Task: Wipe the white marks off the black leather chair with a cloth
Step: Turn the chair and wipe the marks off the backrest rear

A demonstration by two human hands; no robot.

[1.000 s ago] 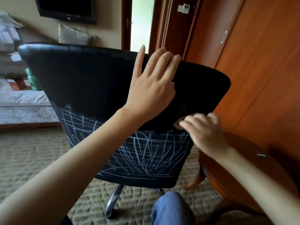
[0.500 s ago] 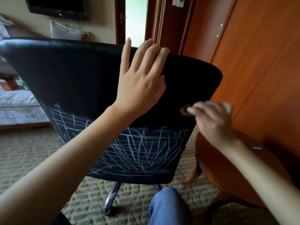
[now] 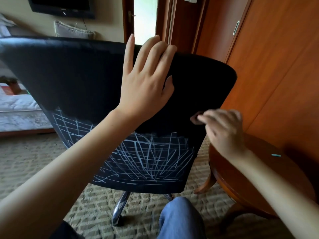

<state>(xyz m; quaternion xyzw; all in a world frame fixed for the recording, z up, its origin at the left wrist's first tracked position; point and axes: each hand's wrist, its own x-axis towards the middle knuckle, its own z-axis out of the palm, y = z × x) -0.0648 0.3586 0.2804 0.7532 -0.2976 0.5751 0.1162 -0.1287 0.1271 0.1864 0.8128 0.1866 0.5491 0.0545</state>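
A bare left arm reaches up from the lower left. The left hand (image 3: 145, 80) is open with its back to the camera, fingers (image 3: 155, 52) straight and pointing up, little finger apart from the others, thumb to the right. A bare right arm enters from the lower right. The right hand (image 3: 224, 130), blurred, curls its fingers and pinches a small dark cloth (image 3: 194, 118).
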